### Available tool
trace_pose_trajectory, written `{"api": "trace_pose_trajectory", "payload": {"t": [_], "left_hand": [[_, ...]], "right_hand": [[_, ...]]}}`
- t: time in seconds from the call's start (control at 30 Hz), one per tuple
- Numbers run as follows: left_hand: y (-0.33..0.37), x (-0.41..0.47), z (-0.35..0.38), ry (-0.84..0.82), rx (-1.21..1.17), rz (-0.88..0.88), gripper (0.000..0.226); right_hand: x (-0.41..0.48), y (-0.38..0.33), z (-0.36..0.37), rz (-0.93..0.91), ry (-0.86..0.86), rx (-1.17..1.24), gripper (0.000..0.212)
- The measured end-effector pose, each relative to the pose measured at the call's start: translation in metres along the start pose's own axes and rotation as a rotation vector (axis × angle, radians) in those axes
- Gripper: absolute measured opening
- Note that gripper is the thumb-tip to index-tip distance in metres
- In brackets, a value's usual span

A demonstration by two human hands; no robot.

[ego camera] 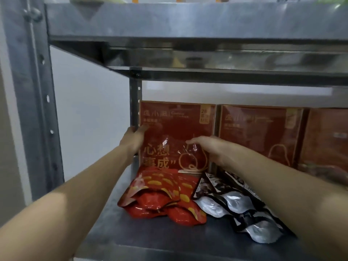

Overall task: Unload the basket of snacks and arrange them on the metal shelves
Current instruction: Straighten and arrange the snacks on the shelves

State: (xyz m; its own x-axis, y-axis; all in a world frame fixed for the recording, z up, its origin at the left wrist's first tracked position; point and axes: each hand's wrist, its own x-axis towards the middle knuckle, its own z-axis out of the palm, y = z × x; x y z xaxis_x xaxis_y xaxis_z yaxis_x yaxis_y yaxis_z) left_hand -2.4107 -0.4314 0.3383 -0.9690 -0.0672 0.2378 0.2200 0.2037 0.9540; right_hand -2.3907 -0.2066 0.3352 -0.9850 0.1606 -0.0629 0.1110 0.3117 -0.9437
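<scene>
Two hands at big red pack (177, 132), upright at back-left of metal shelf (105, 240). Left hand (134, 137) pinches its left edge. Right hand (207, 149) loose, fingers spread on front wrap. Step, likely: squaring pack beside neighbouring red pack (259, 134). Next calls for release without toppling it onto red pouches (162, 196) in front. Basket out of view.

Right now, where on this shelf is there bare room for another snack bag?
The front strip of the metal shelf, ahead of the red bags and silver bags, is bare. A narrower patch lies left of the red bags, under the left arm. The back is crowded: red boxes stand side by side, with both bag piles before them.
</scene>
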Motion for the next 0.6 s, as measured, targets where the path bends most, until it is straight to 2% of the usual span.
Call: {"api": "trace_pose_trajectory", "payload": {"t": [0.1, 0.17, 0.23, 0.27, 0.43, 0.53, 0.6], "left_hand": [[-0.012, 0.011, 0.0, -0.017, 0.006, -0.057, 0.072], [-0.02, 0.016, 0.002, -0.033, 0.0, -0.081, 0.071], [-0.025, 0.017, 0.006, -0.064, -0.068, -0.109, 0.056], [-0.025, 0.017, 0.009, -0.077, -0.097, -0.116, 0.047], [-0.028, 0.02, 0.012, -0.04, -0.137, -0.071, 0.047], [-0.029, 0.024, 0.007, -0.016, -0.137, -0.065, 0.044], [-0.029, 0.024, 0.005, -0.005, -0.121, -0.052, 0.045]], "right_hand": [[0.0, -0.003, 0.005, 0.007, 0.003, -0.025, 0.123], [-0.017, -0.013, 0.012, 0.007, 0.036, -0.065, 0.095], [-0.021, -0.015, 0.013, -0.009, 0.076, -0.112, 0.059], [-0.018, -0.013, 0.011, -0.009, 0.1, -0.132, 0.053], [-0.014, -0.012, 0.01, -0.004, 0.058, -0.17, 0.042], [-0.009, -0.014, 0.018, -0.033, 0.05, -0.184, 0.05], [-0.005, -0.015, 0.022, -0.029, 0.034, -0.216, 0.039]]}}
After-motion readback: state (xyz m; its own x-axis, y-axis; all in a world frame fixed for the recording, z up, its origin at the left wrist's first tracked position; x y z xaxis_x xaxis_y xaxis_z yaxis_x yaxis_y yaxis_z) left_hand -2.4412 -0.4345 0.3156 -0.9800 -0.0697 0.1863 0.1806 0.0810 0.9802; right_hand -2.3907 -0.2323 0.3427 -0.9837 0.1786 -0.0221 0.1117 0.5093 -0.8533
